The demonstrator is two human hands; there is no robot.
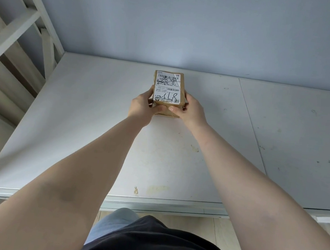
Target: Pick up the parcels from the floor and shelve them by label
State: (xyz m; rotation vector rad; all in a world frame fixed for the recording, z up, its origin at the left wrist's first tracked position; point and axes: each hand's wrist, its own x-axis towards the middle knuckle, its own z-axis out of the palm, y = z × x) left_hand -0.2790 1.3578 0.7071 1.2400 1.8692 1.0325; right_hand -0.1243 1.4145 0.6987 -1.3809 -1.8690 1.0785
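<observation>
A small brown cardboard parcel (168, 88) with a white shipping label and handwritten black marks sits on the white shelf board (89, 128), near the back wall. My left hand (141, 106) grips its near left corner. My right hand (190, 112) grips its near right corner, thumb on the front edge. Both arms are stretched out forward over the shelf. The parcel's underside is hidden, so whether it rests fully on the board is unclear.
A pale blue wall (192, 25) closes the back of the shelf. A white metal rack frame (17, 25) with lower shelves stands at the left. A seam (252, 126) splits the shelf board at the right. The shelf's front metal edge (161, 206) runs just before my body.
</observation>
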